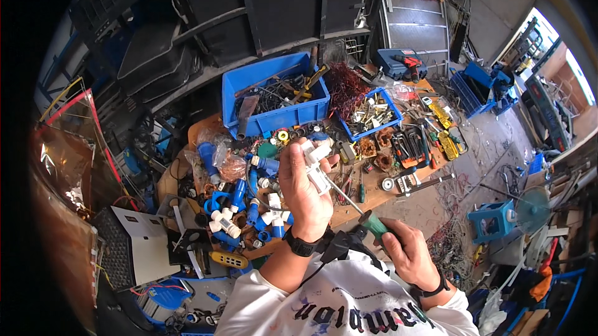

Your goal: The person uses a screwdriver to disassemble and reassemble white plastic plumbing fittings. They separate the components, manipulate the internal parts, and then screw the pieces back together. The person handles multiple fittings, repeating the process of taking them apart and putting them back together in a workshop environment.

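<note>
In my left hand [306,202] I hold a white plastic fitting [316,169], a blocky piece with several arms, up over the near side of the workbench. My fingers are closed around it. A screwdriver [374,226] with a green handle and long metal shaft is gripped in my right hand [408,254], lower and to the right. Its shaft slants up to the left and its tip meets the fitting's right side, though I cannot tell whether it sits in a screw. Blue and white plug connectors [238,196] lie piled to the left of my left hand.
Behind my hands stand a large blue crate [283,111] of tools and scrap and a small blue tray [372,138] of brass pieces. A hex key set [412,148] and yellow bit cases [448,146] lie right on the wooden workbench [386,187]. A red drill [410,65] rests farther back.
</note>
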Tool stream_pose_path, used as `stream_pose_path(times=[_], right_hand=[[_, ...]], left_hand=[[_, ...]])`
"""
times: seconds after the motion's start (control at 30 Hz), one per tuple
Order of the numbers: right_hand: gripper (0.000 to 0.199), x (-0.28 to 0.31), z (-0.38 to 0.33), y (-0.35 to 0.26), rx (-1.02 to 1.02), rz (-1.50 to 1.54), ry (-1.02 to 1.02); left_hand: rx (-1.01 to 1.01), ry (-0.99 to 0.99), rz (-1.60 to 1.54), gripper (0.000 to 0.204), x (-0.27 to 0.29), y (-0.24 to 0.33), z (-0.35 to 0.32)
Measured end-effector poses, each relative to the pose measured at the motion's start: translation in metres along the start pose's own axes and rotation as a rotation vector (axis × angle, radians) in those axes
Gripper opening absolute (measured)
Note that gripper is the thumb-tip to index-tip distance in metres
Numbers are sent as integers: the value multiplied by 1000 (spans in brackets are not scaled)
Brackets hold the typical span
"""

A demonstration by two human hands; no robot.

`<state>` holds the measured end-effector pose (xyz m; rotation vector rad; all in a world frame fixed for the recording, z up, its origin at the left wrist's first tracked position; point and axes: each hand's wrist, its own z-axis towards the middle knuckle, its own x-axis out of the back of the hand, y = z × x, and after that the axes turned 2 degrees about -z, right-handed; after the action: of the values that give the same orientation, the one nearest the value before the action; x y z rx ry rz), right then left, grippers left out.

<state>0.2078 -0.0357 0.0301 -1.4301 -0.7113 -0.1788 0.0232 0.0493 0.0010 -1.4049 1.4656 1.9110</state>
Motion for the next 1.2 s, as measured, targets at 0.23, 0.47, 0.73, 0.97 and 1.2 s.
stream_pose_path(times=[0.23,0.47,0.73,0.97,1.2], right_hand=[[49,-13,-2,7,265,-387,329],[44,5,-3,7,8,62,29],[43,-16,-7,7,289,-319,336],[41,-5,-5,-4,141,-196,125],[40,13,-13,2,-132,415,-204]], left_hand=[[-26,-12,53,26,1,3,3],[-6,-1,50,25,0,4,0],[-8,-34,64,25,-3,5,-2],[-10,-53,65,24,-1,4,-6],[10,14,29,26,-8,7,-10]])
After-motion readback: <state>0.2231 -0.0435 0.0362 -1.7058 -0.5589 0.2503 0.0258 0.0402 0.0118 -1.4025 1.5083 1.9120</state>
